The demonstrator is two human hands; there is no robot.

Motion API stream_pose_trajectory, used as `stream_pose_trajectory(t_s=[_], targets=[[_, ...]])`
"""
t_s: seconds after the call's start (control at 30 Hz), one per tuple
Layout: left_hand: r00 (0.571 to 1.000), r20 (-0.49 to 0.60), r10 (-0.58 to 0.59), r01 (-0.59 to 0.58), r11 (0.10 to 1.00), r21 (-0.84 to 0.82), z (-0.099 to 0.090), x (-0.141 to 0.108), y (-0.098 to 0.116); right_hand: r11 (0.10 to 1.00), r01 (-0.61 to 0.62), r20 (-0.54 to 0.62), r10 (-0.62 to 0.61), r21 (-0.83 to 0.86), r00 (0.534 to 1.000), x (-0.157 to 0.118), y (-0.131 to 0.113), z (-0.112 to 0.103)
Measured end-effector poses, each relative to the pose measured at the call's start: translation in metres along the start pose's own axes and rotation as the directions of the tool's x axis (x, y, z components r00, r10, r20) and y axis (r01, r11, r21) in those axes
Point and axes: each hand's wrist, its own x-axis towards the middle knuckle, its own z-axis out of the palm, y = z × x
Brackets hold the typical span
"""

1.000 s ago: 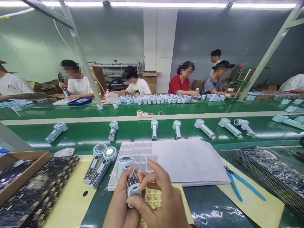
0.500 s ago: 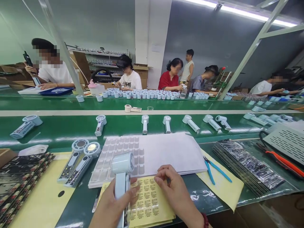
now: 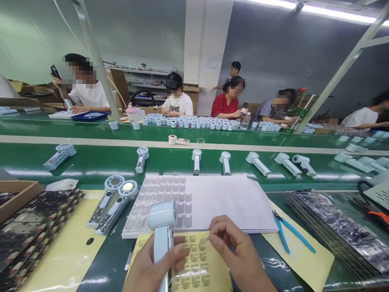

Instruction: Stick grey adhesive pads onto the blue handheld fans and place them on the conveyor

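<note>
My left hand (image 3: 158,259) is wrapped round the handle of a light blue handheld fan (image 3: 162,215), its round head pointing up. To its right, my right hand (image 3: 235,247) has thumb and index finger pinched together at the edge of a yellow label sheet (image 3: 197,267); a small pale piece seems to show at the fingertips, too small to make out clearly. Rows of small printed labels cover the yellow sheet. Behind it lies a stack of white sheets (image 3: 225,202) with grey shaped stickers on the left part.
Two fans (image 3: 114,202) lie left of the stack. Blue-handled cutters (image 3: 293,233) rest on yellow paper at right, beside stacked dark panels (image 3: 337,231). Dark panels (image 3: 36,227) and a cardboard box (image 3: 21,198) stand left. More fans lie on the green belt (image 3: 167,162); people sit beyond.
The view has shifted, so most things appear further right. Both hands keep nearly the same pose, the left still round the fan. Across the belt, the standing person has moved behind the person in red.
</note>
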Motion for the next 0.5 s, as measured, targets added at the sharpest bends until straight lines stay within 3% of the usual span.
stream_pose_trajectory(t_s=[0.13, 0.3, 0.5], targets=[[1.000, 0.006, -0.021, 0.022, 0.971, -0.238, 0.010, -0.004, 0.018, 0.978, -0.064, 0.127, 0.039, 0.198, 0.991, 0.003, -0.031, 0.027], [1.000, 0.017, -0.016, 0.021, 0.943, -0.332, 0.010, 0.007, 0.024, 0.989, -0.147, 0.186, 0.144, 0.004, 0.972, 0.014, -0.058, 0.046], [0.999, -0.016, -0.045, 0.036, 0.930, -0.367, 0.009, 0.010, 0.027, 0.990, -0.110, 0.173, 0.125, -0.094, 0.977, 0.023, -0.053, 0.050]])
